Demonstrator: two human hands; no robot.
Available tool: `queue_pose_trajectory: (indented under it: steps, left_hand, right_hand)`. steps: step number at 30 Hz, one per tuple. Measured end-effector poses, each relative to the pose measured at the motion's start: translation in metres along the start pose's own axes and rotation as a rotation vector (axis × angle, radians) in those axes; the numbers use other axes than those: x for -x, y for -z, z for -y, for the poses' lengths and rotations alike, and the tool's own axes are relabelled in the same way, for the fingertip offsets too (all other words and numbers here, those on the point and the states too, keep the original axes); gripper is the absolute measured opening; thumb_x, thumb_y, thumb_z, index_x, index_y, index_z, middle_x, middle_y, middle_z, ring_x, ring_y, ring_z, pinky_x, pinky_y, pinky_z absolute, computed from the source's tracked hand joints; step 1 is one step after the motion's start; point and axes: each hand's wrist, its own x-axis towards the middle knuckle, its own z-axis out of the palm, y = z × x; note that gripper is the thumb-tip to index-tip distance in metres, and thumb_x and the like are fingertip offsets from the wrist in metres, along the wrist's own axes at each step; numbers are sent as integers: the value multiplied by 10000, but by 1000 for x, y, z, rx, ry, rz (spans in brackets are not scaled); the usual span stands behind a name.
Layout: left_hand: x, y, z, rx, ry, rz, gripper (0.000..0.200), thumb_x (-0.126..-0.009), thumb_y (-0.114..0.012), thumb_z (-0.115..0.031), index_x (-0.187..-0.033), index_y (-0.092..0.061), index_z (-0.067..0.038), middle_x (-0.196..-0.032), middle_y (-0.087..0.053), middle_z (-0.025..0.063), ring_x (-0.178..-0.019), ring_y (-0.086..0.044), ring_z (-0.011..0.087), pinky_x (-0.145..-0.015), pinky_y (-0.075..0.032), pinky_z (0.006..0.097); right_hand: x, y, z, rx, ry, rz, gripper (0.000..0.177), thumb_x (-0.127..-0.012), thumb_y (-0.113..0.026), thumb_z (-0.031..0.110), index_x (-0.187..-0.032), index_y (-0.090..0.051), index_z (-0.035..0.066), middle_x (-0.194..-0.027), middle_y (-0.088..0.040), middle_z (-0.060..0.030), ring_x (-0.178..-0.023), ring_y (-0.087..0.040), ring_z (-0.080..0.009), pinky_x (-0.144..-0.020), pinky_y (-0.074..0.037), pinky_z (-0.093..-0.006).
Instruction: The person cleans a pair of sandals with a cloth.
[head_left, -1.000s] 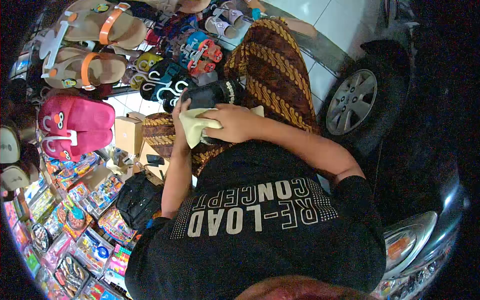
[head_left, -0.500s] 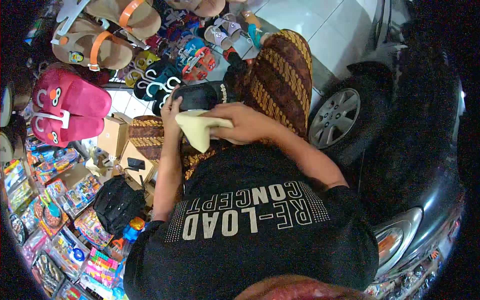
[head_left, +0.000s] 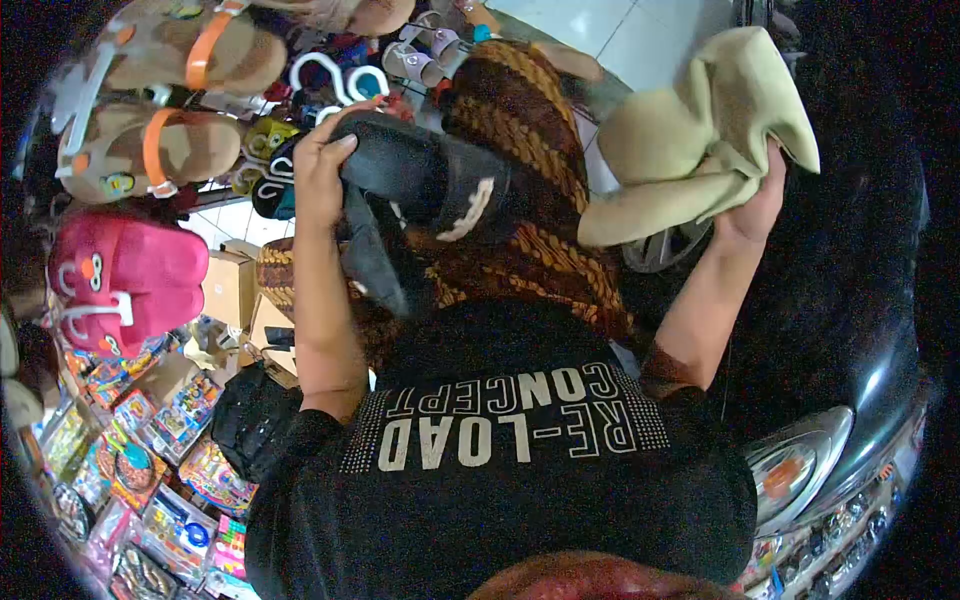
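My left hand [head_left: 322, 172] is closed on the heel end of a black sandal [head_left: 395, 160] that has a pale decoration on its strap. A second black sandal [head_left: 368, 250] hangs below it, slightly blurred; how it is held does not show clearly. Off to the right, my right hand [head_left: 757, 200] grips a pale yellow cloth [head_left: 690, 130] raised in the air, bunched and folded, apart from the sandals. My lap under them wears brown and gold patterned fabric [head_left: 520, 100].
Tan sandals with orange straps [head_left: 200, 150] and pink slides [head_left: 130, 270] hang at the left. Cardboard boxes [head_left: 232, 285], a black bag [head_left: 250, 425] and packaged toys [head_left: 185, 525] lie lower left. A dark car [head_left: 840, 330] stands close on my right.
My right hand has swung up and right with the cloth, away from the sandal. My left hand has raised the sandals toward the camera, and the second one now shows.
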Motion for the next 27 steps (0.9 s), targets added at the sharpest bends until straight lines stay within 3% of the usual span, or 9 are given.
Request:
queue_pose_trajectory:
  steps: [3,7,9,11,17,21,22,25,27]
  left_hand:
    - [-14,7,30,-249,114,266,406,-796,-511,-78,-1168,-620,44,-1031,-678,104,-928,-632,160,-878,-469,269]
    - [-23,-1,63,-52,306,195,399,-817,-517,-67,-1191,-603,40,-1053,-661,88,-938,-617,158,-877,-457,259]
    - [-19,-17,72,-252,219,38,390,-844,-524,-92,-1205,-587,41,-1077,-651,79,-960,-609,151,-888,-452,261]
    - [-17,-28,72,-250,321,5,357,-891,-529,-146,-1196,-587,29,-1076,-645,62,-969,-600,135,-895,-447,264]
    - [-31,-44,73,-304,439,42,305,-953,-536,-208,-1157,-604,8,-1054,-648,39,-940,-590,105,-875,-442,256]
    - [-42,-48,101,-191,465,146,313,-946,-567,-232,-1148,-611,2,-1051,-649,31,-936,-583,107,-872,-437,252]
    - [-44,-70,77,-297,424,115,322,-947,-563,-242,-1158,-611,-3,-1057,-646,35,-941,-576,107,-875,-437,260]
    - [-52,-86,76,-382,214,232,353,-987,-485,-265,-1187,-588,7,-1120,-638,79,-1034,-561,138,-929,-419,282]
    - [-55,-92,79,-365,221,260,375,-1006,-438,-275,-1209,-574,9,-1151,-631,95,-1070,-550,148,-959,-404,288]
  right_hand:
    - [-10,-7,-20,326,-215,-22,456,-951,-513,327,-1255,-511,-11,-1154,-612,-126,-1074,-574,-260,-909,-469,-372]
    - [-29,-36,-92,1028,32,727,412,-911,-577,351,-1205,-573,63,-1023,-639,-90,-914,-595,-243,-820,-478,-364]
    - [-3,-79,-88,1107,117,905,427,-908,-584,365,-1224,-569,79,-1002,-614,-136,-928,-594,-293,-831,-473,-403]
    - [11,-84,-113,1247,338,976,430,-882,-608,370,-1237,-585,128,-1018,-586,-158,-963,-580,-333,-849,-446,-442]
    - [6,-52,-119,1156,454,1103,417,-812,-664,339,-1203,-627,198,-1031,-582,-115,-1012,-563,-299,-867,-390,-476]
    - [-25,-46,-96,1088,211,1285,340,-816,-661,245,-1139,-650,142,-947,-595,-107,-931,-584,-334,-788,-440,-450]
    - [-35,-46,-89,929,171,1332,335,-822,-659,216,-1134,-648,97,-976,-615,-124,-945,-595,-342,-795,-465,-413]
    - [-38,-43,-93,850,337,933,358,-831,-655,201,-1158,-626,57,-1079,-612,-155,-1011,-595,-331,-847,-464,-387]
    - [-32,-42,-90,1005,257,872,400,-841,-639,195,-1218,-592,70,-1131,-584,-186,-1042,-576,-349,-877,-458,-396]
